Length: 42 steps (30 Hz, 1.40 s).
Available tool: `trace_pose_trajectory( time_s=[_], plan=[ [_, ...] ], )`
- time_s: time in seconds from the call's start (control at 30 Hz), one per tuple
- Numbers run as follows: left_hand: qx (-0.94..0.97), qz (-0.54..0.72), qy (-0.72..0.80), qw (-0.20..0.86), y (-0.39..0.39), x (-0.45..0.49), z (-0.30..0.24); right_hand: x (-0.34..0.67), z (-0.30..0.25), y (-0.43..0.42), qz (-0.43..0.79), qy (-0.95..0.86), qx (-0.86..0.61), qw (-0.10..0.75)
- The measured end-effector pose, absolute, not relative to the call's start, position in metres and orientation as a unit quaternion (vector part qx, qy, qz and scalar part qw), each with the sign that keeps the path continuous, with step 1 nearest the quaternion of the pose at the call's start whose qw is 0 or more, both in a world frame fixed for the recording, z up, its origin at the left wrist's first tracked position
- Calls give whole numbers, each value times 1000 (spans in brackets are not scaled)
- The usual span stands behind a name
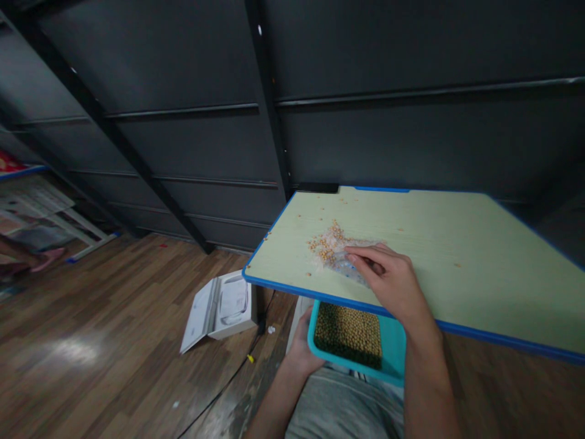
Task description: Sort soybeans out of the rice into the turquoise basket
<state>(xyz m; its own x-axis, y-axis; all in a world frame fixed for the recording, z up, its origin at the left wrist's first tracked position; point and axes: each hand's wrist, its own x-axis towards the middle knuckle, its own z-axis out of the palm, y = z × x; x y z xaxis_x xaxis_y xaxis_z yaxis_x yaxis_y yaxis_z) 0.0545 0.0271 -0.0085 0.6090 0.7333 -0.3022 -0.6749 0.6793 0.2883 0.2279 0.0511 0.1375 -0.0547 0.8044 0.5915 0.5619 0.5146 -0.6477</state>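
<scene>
While the right hand (pixel 393 271) is reaching over the plastic bag (pixel 353 272) on the bench (pixel 439 244), thumb and forefinger nearly meeting, on what I cannot tell, loose beans (pixel 326 251) are lying at the bag's left end, beyond the fingertips. The left hand (pixel 303 350), farther from the bag, is gripping the turquoise tray (pixel 393 355) below it.

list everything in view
table: 1, pale yellow, right
loose beans: many, orange-tan, table
plastic: count unclear, clear, table
tray: 1, turquoise, over lap
tray beans: many, tan, tray
box: 1, white, floor
cable: 1, black, floor
wall: 1, black, behind
second table: 1, white-legged, far left
floor: 1, brown, below
flat thing: 1, black, table's back
footwear: count unclear, pink, far left
trousers: 1, grey, lap
left hand: 1, bare, tray rim
right hand: 1, bare, at plastic
</scene>
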Motion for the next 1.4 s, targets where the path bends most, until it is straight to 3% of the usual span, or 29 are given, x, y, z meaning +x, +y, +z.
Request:
trace_pose_trajectory(
  time_s=[0.43, 1.4],
  plan=[
    [67, 397, 195, 894, 25, 54, -9, 228, 140, 51, 89, -713, -488, 496],
    [60, 391, 240, 887, 29, 53, -21, 223, 142, 46, 196, -759, -404, 472]
  ],
)
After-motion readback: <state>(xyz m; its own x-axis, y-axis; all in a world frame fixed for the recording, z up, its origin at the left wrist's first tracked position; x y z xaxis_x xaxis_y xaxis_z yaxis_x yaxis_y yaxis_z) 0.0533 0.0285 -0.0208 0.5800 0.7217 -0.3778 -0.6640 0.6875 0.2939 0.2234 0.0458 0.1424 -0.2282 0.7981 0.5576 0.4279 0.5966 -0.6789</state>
